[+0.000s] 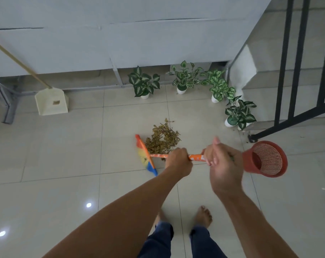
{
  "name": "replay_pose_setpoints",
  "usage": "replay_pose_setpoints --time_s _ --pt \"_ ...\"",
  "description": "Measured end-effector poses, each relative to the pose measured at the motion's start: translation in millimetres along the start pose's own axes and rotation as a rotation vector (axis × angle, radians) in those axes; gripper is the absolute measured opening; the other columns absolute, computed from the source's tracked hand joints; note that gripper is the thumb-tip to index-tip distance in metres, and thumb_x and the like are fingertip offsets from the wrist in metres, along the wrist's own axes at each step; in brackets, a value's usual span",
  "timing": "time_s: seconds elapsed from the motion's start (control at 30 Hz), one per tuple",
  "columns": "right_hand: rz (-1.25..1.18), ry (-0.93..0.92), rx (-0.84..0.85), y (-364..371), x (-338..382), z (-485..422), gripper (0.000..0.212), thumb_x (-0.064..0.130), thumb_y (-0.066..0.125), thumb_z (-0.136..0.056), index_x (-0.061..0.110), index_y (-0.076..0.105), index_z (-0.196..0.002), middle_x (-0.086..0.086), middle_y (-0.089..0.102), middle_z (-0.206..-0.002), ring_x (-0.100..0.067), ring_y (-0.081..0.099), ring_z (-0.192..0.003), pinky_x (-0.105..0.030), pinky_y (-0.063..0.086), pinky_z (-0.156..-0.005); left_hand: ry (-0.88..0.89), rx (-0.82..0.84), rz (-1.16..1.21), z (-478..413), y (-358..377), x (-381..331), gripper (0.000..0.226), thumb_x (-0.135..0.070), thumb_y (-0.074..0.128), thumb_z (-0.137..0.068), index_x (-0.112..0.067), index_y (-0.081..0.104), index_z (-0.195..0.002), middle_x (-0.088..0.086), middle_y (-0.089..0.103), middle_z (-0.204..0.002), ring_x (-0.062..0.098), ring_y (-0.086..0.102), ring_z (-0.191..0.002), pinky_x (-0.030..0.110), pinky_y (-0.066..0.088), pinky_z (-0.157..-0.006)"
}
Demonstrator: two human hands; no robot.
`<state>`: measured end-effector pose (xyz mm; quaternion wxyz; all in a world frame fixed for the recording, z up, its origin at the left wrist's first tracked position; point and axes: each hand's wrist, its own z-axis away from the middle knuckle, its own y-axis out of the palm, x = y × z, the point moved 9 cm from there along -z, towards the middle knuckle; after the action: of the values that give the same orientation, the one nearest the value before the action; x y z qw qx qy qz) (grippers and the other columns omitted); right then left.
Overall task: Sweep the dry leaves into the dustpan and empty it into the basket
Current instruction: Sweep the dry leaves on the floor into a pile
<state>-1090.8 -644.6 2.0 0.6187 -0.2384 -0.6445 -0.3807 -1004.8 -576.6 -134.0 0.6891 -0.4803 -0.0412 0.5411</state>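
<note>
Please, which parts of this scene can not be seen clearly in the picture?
Head view only:
1. Dustpan: the top of its long handle is cut off by the left edge, and its label is too small to read.
2. Broom: the upper end of its handle is hidden behind the right hand.
3. Right hand: blurred by motion, so its fingers are not sharp.

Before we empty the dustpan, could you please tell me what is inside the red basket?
Inside the red basket only its own mesh wall shows; nothing else is visible. Its bottom lies in dark shadow, so I cannot tell whether anything rests there.
</note>
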Motion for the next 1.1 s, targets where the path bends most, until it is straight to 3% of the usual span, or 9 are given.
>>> replay_pose_setpoints --time_s 0.2,0.27,0.37,0.47,0.6,0.7,0.83,0.97,1.1 --pt "-0.158 -0.049 -0.088 -40.4 48.4 -32.0 0.059 0.016 0.042 -0.101 0.024 0.046 -0.043 -0.004 0.027 -0.041 -0.019 0.031 -0.042 -0.034 0.041 -0.066 0.094 0.017 -0.091 -18.2 -12.6 -60.9 0.021 -0.026 0.057 -0.098 -0.010 0.067 -0.106 0.007 0.061 -0.096 0.030 0.066 -0.095 0.032 0.046 -0.068" --pt "-0.182 -0.014 -0.142 -44.4 42.4 -34.0 0.059 0.016 0.042 -0.102 0.022 0.046 -0.044 0.000 0.033 -0.041 -0.018 0.035 -0.043 -0.036 0.044 -0.070 0.074 0.004 -0.127 -25.4 -18.9 -58.3 0.020 -0.024 0.056 -0.098 -0.010 0.066 -0.107 0.005 0.058 -0.094 0.028 0.065 -0.092 0.032 0.047 -0.068" --pt "-0.073 0.036 -0.241 -41.4 17.8 -24.0 0.056 0.008 0.037 -0.108 0.009 0.041 -0.052 -0.008 0.036 -0.049 -0.021 0.038 -0.049 -0.053 0.051 -0.081 0.027 0.025 -0.174 -36.8 -20.6 -38.5 0.017 -0.016 0.054 -0.097 -0.008 0.065 -0.107 0.008 0.065 -0.103 0.026 0.067 -0.099 0.034 0.055 -0.079" --pt "-0.066 0.123 -0.303 -40.0 -9.5 -11.3 0.055 0.013 0.038 -0.108 0.008 0.034 -0.054 -0.012 0.033 -0.054 -0.025 0.037 -0.058 -0.052 0.051 -0.096 -0.004 0.051 -0.186 -42.5 -8.8 -24.9 0.016 -0.009 0.052 -0.096 -0.005 0.064 -0.106 0.010 0.066 -0.107 0.028 0.066 -0.106 0.035 0.055 -0.089" --pt "-0.073 0.130 -0.360 -79.2 -9.4 -10.6 0.060 0.018 0.042 -0.107 0.016 0.037 -0.048 -0.008 0.032 -0.052 -0.023 0.036 -0.057 -0.041 0.054 -0.090 0.077 0.108 -0.211 -42.3 23.0 -62.0 0.019 -0.015 0.051 -0.097 -0.004 0.064 -0.106 0.013 0.067 -0.113 0.031 0.065 -0.108 0.038 0.052 -0.086" --pt "-0.109 0.126 -0.412 -125.3 9.4 -16.6 0.061 0.017 0.043 -0.107 0.022 0.043 -0.046 -0.012 0.031 -0.055 -0.022 0.035 -0.055 -0.045 0.055 -0.093 0.126 0.151 -0.259 -43.8 45.8 -107.6 0.023 -0.022 0.052 -0.099 -0.007 0.065 -0.111 0.013 0.067 -0.115 0.032 0.065 -0.109 0.037 0.052 -0.084" --pt "-0.221 0.137 -0.456 -174.4 25.6 -27.9 0.058 0.020 0.043 -0.107 0.021 0.044 -0.049 -0.005 0.035 -0.052 -0.019 0.040 -0.053 -0.046 0.054 -0.097 0.159 0.169 -0.386 -53.3 56.6 -156.2 0.022 -0.027 0.055 -0.098 -0.010 0.067 -0.106 0.007 0.066 -0.096 0.029 0.067 -0.099 0.032 0.049 -0.073" --pt "-0.366 0.173 -0.510 -195.4 13.8 -38.8 0.057 0.021 0.046 -0.106 0.021 0.047 -0.050 -0.002 0.039 -0.052 -0.016 0.045 -0.053 -0.046 0.053 -0.099 0.164 0.132 -0.513 -76.9 56.1 -174.4 0.012 -0.025 0.056 -0.097 -0.015 0.060 -0.091 -0.002 0.045 -0.069 0.023 0.057 -0.080 0.031 0.045 -0.065" --pt "-0.390 0.251 -0.592 -199.9 -21.5 -44.4 0.060 0.027 0.046 -0.106 0.023 0.047 -0.047 -0.002 0.057 -0.056 -0.019 0.063 -0.067 -0.043 0.049 -0.101 0.159 0.161 -0.582 -100.5 65.3 -169.7 0.008 -0.017 0.054 -0.096 -0.014 0.061 -0.092 0.006 0.066 -0.093 0.029 0.069 -0.098 0.033 0.052 -0.072"
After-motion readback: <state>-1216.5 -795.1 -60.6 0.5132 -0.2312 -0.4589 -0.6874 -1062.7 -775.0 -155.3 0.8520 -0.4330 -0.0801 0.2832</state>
